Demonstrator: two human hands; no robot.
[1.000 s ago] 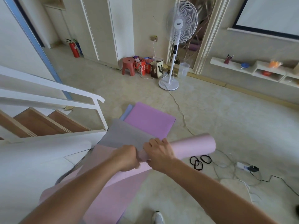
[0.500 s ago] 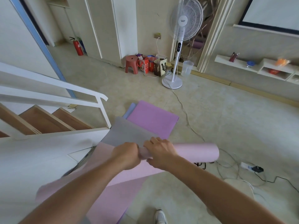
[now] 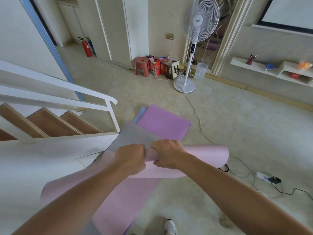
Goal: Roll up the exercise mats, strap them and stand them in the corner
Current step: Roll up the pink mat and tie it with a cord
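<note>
A pale pink exercise mat (image 3: 203, 156), partly rolled, is held just right of the wooden staircase (image 3: 59, 122), its loose tail trailing down. The left hand (image 3: 131, 158) and right hand (image 3: 167, 154) clench the roll side by side. At the staircase foot, grey (image 3: 135, 136), purple (image 3: 162, 122) and blue (image 3: 139, 114) mats lie flat. Black straps (image 3: 223, 167) lie further right, unused. By my judgement nothing is strapped or stood up yet.

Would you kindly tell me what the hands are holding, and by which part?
The left hand and right hand grip the pink mat by its rolled-up part, side by side, the roll's end sticking out rightward.
</note>
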